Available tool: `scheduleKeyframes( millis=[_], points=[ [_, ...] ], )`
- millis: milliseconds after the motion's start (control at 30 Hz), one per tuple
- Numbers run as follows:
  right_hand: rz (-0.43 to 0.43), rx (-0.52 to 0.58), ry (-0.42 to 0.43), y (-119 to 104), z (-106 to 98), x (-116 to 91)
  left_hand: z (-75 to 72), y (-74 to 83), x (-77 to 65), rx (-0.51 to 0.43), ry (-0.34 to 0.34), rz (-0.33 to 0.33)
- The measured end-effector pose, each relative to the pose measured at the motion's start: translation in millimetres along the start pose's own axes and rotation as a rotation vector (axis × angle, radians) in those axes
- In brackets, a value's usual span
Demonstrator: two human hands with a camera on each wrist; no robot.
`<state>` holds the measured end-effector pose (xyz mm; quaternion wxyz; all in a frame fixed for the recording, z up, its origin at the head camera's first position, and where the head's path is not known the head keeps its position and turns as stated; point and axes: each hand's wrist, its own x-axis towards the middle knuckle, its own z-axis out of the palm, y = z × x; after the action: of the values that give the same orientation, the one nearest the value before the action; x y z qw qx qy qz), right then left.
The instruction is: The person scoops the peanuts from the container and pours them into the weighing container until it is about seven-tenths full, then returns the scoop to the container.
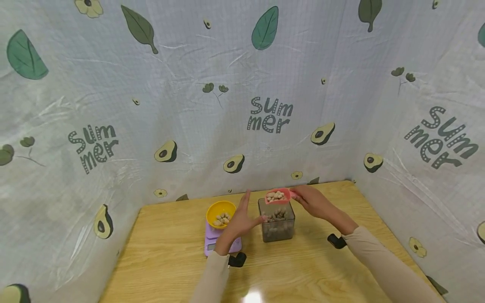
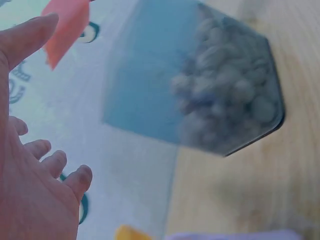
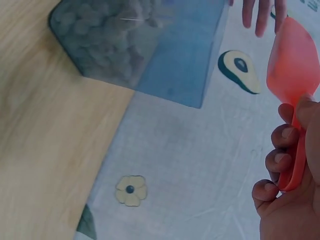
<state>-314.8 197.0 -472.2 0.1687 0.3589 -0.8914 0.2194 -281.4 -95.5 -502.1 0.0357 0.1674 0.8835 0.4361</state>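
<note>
My right hand (image 1: 312,202) grips a pinkish-red scoop (image 3: 295,65) by its handle, fingers curled round it. Unshelled peanuts (image 1: 275,196) fill the scoop, which is held over the mouth of a grey see-through bin (image 1: 278,233). More peanuts lie in the lower part of that bin. Between the bin and a yellow bowl (image 1: 214,209) hovers my left hand (image 1: 240,220), thumb and fingers spread, holding nothing. The bowl contains several peanuts and sits on a purple kitchen scale (image 1: 210,242), partly hidden by the left hand and wrist.
A light wooden table (image 1: 163,252) carries everything. Behind and at both sides hangs a pale sheet (image 1: 197,134) printed with avocados, leaves and lettering. Black straps with small devices (image 1: 237,259) are worn on both wrists.
</note>
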Motion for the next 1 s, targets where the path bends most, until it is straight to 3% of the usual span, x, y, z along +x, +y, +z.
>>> scheduleKeyframes(
  millis=[233,467,733,1000],
  points=[
    [0.024,0.026,-0.042,-14.1,-5.1,13.3,-29.3,0.7,-16.5,-0.013,0.069,0.040],
    [0.033,0.042,-0.047,-27.7,6.2,30.2,-49.4,-14.2,-27.9,0.011,0.146,0.026],
    [-0.001,0.058,-0.061,-40.4,24.6,49.3,-61.5,-39.3,-36.0,0.042,0.206,-0.068],
    [-0.004,0.057,-0.095,-50.9,46.5,64.0,-63.0,-67.6,-39.1,0.024,0.190,-0.141]
  ],
)
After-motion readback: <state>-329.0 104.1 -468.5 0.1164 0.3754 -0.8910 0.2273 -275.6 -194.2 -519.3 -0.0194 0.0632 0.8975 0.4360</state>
